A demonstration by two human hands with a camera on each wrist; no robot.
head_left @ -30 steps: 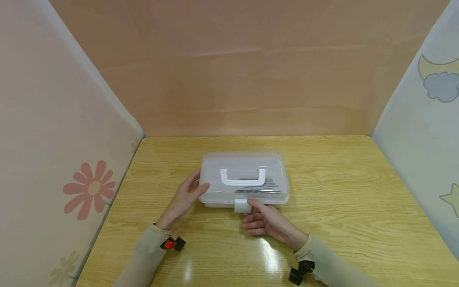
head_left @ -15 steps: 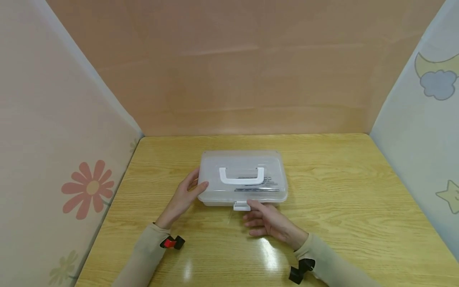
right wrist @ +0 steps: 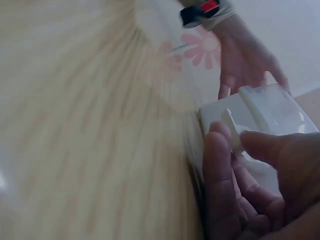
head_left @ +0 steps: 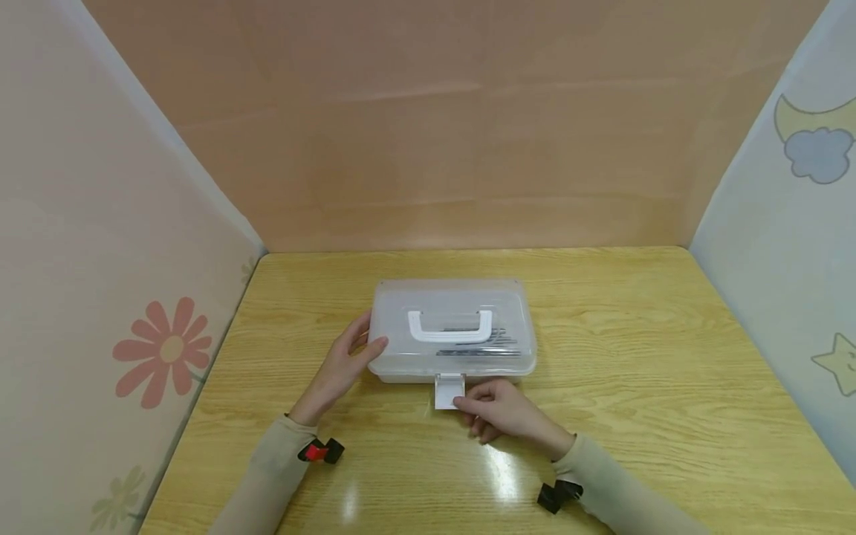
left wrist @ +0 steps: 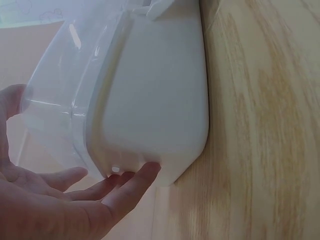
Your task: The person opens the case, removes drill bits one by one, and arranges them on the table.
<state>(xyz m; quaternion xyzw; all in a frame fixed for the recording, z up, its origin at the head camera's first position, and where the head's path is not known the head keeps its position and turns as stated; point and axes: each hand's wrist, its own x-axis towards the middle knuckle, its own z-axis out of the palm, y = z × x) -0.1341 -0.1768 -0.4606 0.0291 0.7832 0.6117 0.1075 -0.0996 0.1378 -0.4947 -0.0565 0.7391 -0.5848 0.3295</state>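
A: Where is the box (head_left: pixel 452 329) now?

B: It lies flat on the worktop (head_left: pixel 635 371), near the middle, with the lid closed. The white handle (head_left: pixel 450 328) is on top of the lid, and some thin dark metal pieces show through the clear plastic.

A: What does the left hand (head_left: pixel 342 365) do?

B: It rests against the left end of the box. The thumb lies on the lid corner and the fingers reach along the side wall. In the left wrist view the fingers (left wrist: pixel 127 187) are nearly straight and touch the lower edge of the box (left wrist: pixel 150 100). So the grip is not clenched; it is a relaxed hand, pressing. I think it is there to keep the box from sliding.

A: And the right hand (head_left: pixel 503 413)?

B: It is at the front of the box, in the middle. There the white latch (head_left: pixel 449 391) hangs down and outward from the front edge, toward the person. The thumb and the fingertips pinch the lower end of the latch. The right wrist view shows the same: the thumb and one finger (right wrist: pixel 217 165) close on the small white flap (right wrist: pixel 231 131).

A: Why from the front?

B: I judge that the latch swings that way, so the pull goes against the left hand.
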